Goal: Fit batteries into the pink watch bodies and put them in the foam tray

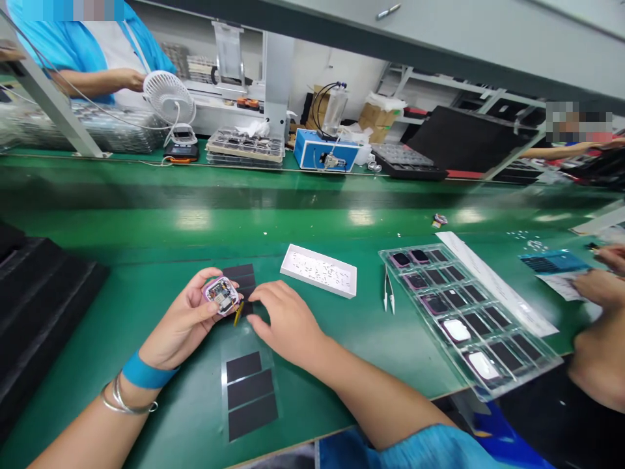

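Observation:
My left hand is closed around a small rounded watch case with a pinkish-purple rim, its circuit board facing up. A yellow flex cable hangs from the case's right side. Just right of it is my right hand, thumb and index finger apart beside the cable; whether the fingertips touch it I cannot tell. Beneath the hands lies a clear sheet bearing black rectangular stickers, partly hidden by the hands and case.
A white box of tiny pieces lies beyond my right hand. White-tipped tweezers rest beside a clear tray of watch parts. At far right are a co-worker's hands. Black foam stands at left; a shelf beam crosses overhead.

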`<state>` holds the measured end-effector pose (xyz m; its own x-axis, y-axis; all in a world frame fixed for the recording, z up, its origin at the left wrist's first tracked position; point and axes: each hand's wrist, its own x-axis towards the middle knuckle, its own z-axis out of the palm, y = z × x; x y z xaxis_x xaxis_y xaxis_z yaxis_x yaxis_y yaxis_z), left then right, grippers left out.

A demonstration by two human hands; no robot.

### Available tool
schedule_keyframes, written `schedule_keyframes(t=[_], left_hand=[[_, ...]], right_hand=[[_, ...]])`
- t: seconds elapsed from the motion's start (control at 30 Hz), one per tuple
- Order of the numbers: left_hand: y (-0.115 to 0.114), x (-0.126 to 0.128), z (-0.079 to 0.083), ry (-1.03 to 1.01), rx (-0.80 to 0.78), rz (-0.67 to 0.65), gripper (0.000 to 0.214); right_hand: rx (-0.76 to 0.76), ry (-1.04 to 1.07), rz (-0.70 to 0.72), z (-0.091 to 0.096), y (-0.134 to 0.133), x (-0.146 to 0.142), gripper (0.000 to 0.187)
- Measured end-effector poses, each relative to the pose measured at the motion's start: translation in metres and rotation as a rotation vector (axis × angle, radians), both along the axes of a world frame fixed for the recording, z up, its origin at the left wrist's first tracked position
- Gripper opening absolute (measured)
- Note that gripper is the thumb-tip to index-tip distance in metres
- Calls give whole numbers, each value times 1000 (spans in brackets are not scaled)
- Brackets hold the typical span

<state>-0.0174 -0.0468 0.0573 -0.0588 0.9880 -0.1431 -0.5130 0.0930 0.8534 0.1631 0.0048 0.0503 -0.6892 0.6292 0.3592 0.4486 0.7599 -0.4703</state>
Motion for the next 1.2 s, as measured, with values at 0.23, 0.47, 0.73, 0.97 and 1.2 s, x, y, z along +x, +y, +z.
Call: schedule_keyframes(t=[0.23, 0.47, 0.73, 0.97, 1.2], left_hand=[[-1, -1, -2, -52, -1, -57, 46], [-3, 0, 0, -78, 6, -75, 47], [-2, -6, 1, -79, 18, -65, 46], [-4, -8, 2, -72, -34, -202, 46], [-3, 1, -2, 68, -167, -381, 41]], right_hand=[[-138, -233, 199, -9, 11, 0, 53], [-1040, 401, 215, -2, 12, -7, 48], [-1432, 556, 134, 1, 6, -8, 37], [-891, 690, 107, 20, 8, 3, 22], [-469, 554, 96, 23, -1, 5, 21]])
